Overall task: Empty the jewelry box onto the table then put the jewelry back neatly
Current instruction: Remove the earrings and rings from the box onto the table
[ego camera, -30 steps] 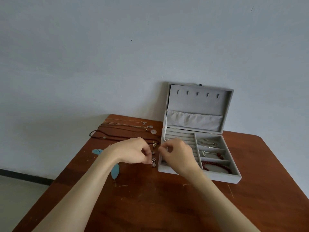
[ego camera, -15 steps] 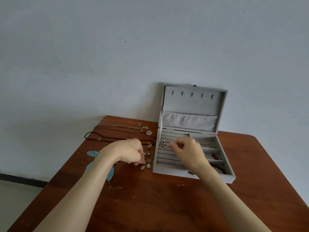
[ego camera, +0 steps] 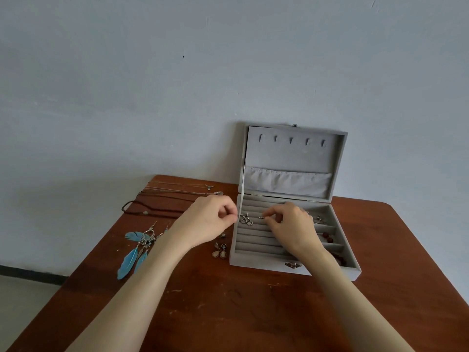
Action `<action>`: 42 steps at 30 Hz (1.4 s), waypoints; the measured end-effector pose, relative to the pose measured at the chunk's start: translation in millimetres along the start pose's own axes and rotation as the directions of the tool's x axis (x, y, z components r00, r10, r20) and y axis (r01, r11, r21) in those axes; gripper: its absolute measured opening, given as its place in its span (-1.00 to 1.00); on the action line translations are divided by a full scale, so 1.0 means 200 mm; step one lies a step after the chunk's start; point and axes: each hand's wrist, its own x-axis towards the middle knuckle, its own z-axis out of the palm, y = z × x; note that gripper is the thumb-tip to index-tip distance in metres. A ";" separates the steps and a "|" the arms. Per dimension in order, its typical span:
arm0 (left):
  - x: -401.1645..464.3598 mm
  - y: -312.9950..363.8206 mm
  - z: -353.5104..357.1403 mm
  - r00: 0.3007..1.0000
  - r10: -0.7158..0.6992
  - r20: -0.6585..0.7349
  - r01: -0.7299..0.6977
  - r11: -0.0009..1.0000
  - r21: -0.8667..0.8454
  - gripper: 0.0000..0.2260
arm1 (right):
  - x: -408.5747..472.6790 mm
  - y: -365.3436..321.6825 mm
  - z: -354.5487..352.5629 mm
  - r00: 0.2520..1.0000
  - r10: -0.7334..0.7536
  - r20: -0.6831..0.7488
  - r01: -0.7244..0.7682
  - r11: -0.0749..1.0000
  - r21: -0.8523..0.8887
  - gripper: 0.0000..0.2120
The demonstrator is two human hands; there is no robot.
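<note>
The jewelry box [ego camera: 291, 240] stands open at the table's [ego camera: 228, 313] back edge, its lid upright against the wall, and the refilling looks to be partway done: 1 silver earring [ego camera: 246, 219] already sits in the ring-roll slots at the box's left side. The right hand [ego camera: 291, 224] hovers over those slots with thumb and forefinger pinched on a small dark-tipped piece [ego camera: 262, 217], probably the matching earring. The left hand [ego camera: 210, 219] is curled nearly closed at the box's left wall; whether it grips anything cannot be told. To do this step well, the post should be pressed straight down into the same groove, just beside its mate, so the pair reads as 1 set. A light, steady pinch matters, since such a small piece would slip easily. Still on the table near its left edge lie 2 blue feather earrings [ego camera: 134, 250], 2 teardrop earrings [ego camera: 220, 251] just beside the box, and several necklaces [ego camera: 162, 196] toward the back left corner.
</note>
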 end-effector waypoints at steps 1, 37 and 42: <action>0.01 0.01 0.02 0.999 0.016 -0.036 -0.015 1.000 0.016 -0.90 | 0.00 -0.01 0.01 1.000 -0.013 0.006 0.013 1.000 -0.017 -0.83; 0.18 0.14 0.13 0.991 -0.128 0.048 0.089 0.871 0.483 -0.82 | 0.12 0.04 -0.13 0.998 0.054 0.014 -0.055 0.908 0.415 -0.90; 0.20 0.14 0.12 0.970 -0.177 0.166 0.096 0.908 0.408 -0.88 | 0.12 0.05 -0.12 0.998 0.050 0.024 -0.056 0.905 0.422 -0.88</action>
